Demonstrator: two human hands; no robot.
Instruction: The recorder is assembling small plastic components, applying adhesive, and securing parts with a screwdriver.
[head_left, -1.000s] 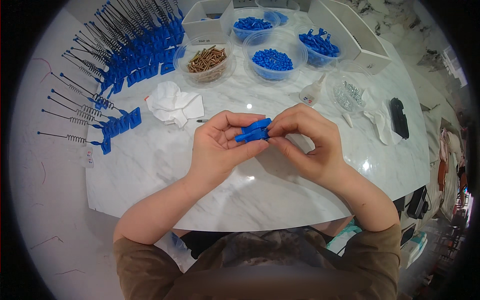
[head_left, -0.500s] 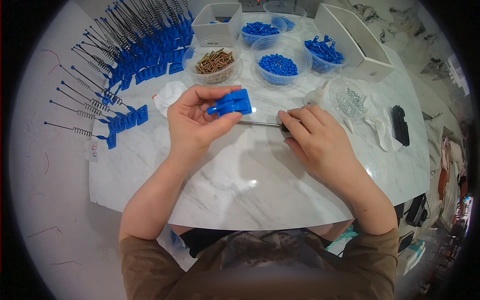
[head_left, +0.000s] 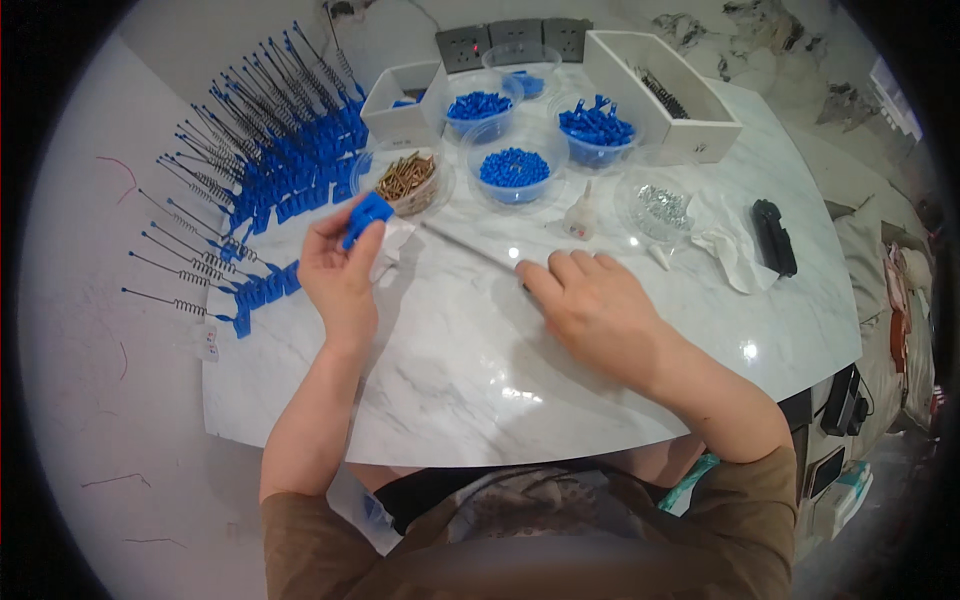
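Pinched between the thumb and fingers of my left hand (head_left: pixel 342 275) is a blue plastic part (head_left: pixel 369 215). It is held left of the bowl of brass-coloured screws, partly covered by my fingers. My right hand (head_left: pixel 600 305) is closed on a screwdriver, whose handle it hides. The bare metal shaft (head_left: pixel 472 248) slants up to the left, and its tip ends just below the screws (head_left: pixel 404 177). Tip and blue part are apart. Behind my left hand lies a crumpled white tissue (head_left: pixel 394 245).
Rows of blue-based pieces with black springs (head_left: pixel 290 150) stand at the left. Bowls of small blue parts (head_left: pixel 515 168), blue clips (head_left: pixel 597 124) and silver bits (head_left: pixel 662 208) line the back. Near them are a white box (head_left: pixel 690 140), small bottle (head_left: pixel 580 215) and black tool (head_left: pixel 773 240).
My left hand has carried the blue part left, away from the screwdriver. The screwdriver has swung so its tip points up-left near the brass screws. The whole view has shifted.
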